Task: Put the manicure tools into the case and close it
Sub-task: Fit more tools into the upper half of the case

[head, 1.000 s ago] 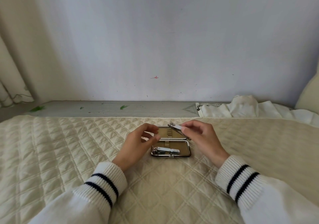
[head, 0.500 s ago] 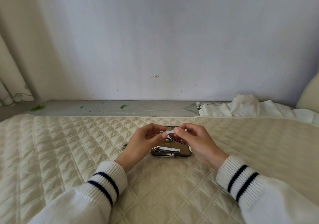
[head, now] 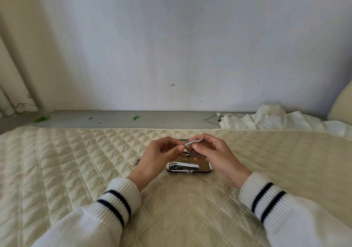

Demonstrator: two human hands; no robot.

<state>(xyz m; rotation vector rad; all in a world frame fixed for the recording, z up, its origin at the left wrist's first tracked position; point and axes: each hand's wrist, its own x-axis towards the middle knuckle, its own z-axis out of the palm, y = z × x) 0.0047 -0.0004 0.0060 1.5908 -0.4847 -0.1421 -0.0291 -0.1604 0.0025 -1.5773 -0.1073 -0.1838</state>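
Note:
A small open manicure case (head: 206,168) with a metal rim lies on the quilted bed cover, its tan lining showing. One large nail clipper (head: 183,166) sits strapped in the near half. Both hands are raised just above the case's far half and hide most of it. My right hand (head: 211,155) pinches a small silver nail clipper (head: 192,143) with its lever lifted. My left hand (head: 162,155) pinches the same clipper's left end with thumb and fingertips.
A cream quilted bed cover (head: 76,170) fills the foreground. Behind it runs a grey ledge (head: 123,120) along a white wall. Crumpled white cloth (head: 270,119) lies at the back right. A small dark metal piece (head: 138,162) peeks out left of my left wrist.
My right hand brought the small clipper left and up from over the case's far half. My left hand rose to meet it and now pinches its other end.

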